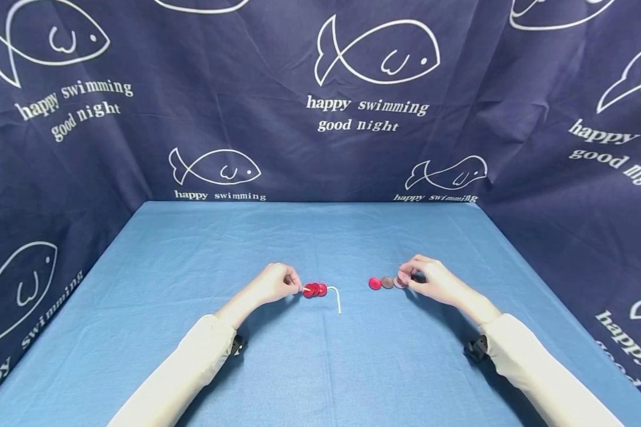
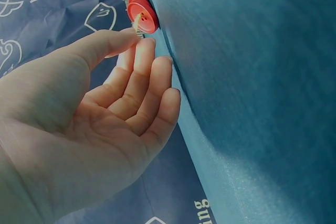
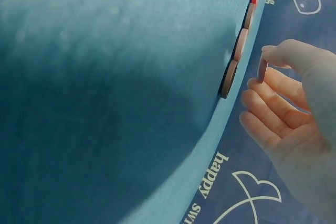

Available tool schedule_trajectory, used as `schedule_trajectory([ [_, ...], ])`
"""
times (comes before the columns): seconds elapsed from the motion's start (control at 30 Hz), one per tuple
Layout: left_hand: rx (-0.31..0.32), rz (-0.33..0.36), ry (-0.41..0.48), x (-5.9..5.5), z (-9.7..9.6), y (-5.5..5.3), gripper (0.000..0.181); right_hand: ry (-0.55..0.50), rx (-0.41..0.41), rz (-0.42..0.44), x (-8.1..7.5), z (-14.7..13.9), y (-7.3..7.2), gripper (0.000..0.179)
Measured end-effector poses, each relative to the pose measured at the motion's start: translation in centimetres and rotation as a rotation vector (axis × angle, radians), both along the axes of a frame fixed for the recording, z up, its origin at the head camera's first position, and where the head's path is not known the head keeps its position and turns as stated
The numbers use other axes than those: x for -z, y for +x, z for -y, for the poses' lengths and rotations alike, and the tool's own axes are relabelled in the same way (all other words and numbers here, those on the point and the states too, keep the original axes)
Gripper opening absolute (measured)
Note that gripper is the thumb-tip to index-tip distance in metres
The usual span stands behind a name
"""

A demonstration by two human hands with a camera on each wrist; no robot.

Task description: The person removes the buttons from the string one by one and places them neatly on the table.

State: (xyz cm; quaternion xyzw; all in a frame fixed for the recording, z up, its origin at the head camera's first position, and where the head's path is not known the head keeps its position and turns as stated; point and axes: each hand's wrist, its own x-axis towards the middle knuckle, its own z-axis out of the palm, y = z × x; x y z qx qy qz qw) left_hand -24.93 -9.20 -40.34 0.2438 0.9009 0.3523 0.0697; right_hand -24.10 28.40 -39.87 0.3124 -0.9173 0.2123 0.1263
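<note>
Left hand (image 1: pixel 278 283) pinches our limp cord (image 1: pixel 335 296) beside the threaded red buttons (image 1: pixel 314 290); right hand (image 1: pixel 430 280) pinches one light, rigid button (image 3: pixel 262 69) edgewise.

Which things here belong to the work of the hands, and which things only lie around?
In use: left hand pinching the white cord with red buttons; right hand pinching one button.

Lying about: loose buttons, blue table cover, fish-print cloth.
</note>
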Motion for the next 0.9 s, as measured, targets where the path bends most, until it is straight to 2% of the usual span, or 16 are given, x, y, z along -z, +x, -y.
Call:
schedule_trajectory([
  [0.27, -0.007, -0.006, -0.006, 0.0, 0.0, -0.1, 0.007, 0.013, 0.014, 0.021, -0.3, -0.4, 0.0, 0.018],
  [0.63, -0.010, 0.000, -0.012, -0.2, -0.1, 0.1, 0.006, 0.016, 0.033, -0.003, -0.1, -1.2, 0.2, 0.016],
  [0.9, -0.002, -0.011, -0.020, 0.0, 0.0, 0.0, 0.007, 0.008, 0.033, -0.024, -0.2, -1.8, 0.5, 0.016],
])
